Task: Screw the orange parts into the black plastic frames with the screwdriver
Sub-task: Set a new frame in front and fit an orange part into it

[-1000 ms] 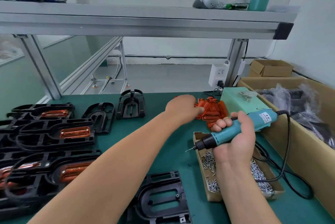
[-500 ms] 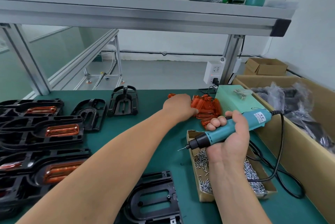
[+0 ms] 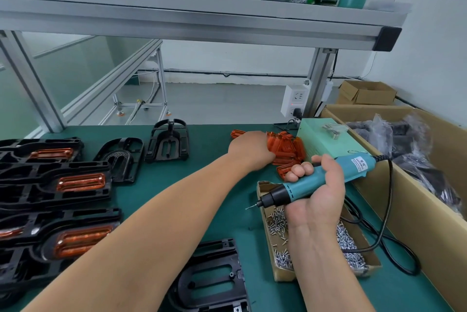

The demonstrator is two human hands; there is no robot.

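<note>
Right hand (image 3: pixel 321 198) has a full fist around the teal screwdriver (image 3: pixel 295 190), tip pointing left over the box of screws (image 3: pixel 283 273). Left hand (image 3: pixel 249 150) is reaching into the pile of orange parts (image 3: pixel 288 147) at the back of the mat, but its fingers are hidden, so I can't tell if it's got one. An empty black frame (image 3: pixel 212 276) sits at the near edge.

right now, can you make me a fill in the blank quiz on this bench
The right hand grips a teal ____.
The left hand lies on a pile of ____ parts.
The cardboard tray below the right hand holds loose ____.
Missing: screwdriver; orange; screws.
</note>
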